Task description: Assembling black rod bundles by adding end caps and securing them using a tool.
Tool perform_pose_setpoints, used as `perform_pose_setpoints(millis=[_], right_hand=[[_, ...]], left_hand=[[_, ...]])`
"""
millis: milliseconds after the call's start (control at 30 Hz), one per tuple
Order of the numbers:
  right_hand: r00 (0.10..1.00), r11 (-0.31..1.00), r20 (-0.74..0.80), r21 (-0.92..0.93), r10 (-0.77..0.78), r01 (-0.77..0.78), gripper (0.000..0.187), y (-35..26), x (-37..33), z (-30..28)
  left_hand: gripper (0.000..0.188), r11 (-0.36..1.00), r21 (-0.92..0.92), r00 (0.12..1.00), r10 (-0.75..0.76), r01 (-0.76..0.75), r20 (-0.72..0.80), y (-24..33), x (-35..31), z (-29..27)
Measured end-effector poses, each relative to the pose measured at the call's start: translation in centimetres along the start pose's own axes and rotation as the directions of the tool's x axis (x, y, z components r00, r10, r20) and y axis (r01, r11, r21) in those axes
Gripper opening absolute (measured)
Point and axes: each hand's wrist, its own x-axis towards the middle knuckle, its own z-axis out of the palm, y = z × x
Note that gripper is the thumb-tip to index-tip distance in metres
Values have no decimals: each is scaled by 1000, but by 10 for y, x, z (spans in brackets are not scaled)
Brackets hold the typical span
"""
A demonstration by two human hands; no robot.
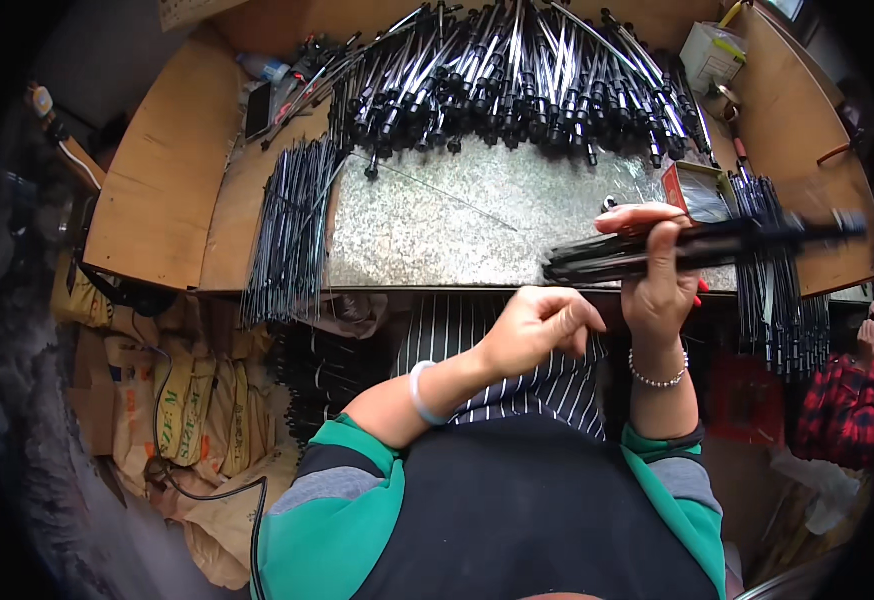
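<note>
Over the table's [427, 230] front right edge, a bundle of black rods [597, 260] sits gripped in the right hand [655, 290]; the left hand [542, 328] curls nearby, its contents impossible to tell. This bundle looks gathered, while the large heap [517, 85] behind seems left to handle.

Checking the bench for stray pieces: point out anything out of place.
One thin rod lies singly, slanting across the metal sheet, while the dark rods at the left lie stacked together. The black rods in the right hand are blurred, so damage there can't be judged.
</note>
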Motion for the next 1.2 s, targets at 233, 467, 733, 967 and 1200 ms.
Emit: perform_pose_setpoints(millis=[233, 467, 733, 967, 1200], right_hand=[[920, 930, 316, -349, 232, -115, 44, 10, 19, 1], [971, 734, 187, -636, -151, 237, 88, -1, 11, 1], [991, 676, 136, -730, -1, 101, 51, -22, 10, 7], [984, 868, -47, -480, -170, 127, 67, -16, 19, 17], [885, 467, 187, -792, -427, 393, 45, -15, 22, 9]], left_hand=[[41, 505, 685, 514, 830, -525, -218, 76, 33, -2], [33, 645, 436, 544, 764, -628, -346, 99, 45, -5], [32, 675, 430, 614, 733, -600, -294, 111, 50, -10], [47, 651, 400, 635, 748, -645, -193, 124, 57, -7], [42, 700, 368, 700, 696, -612, -161, 129, 66, -18]])
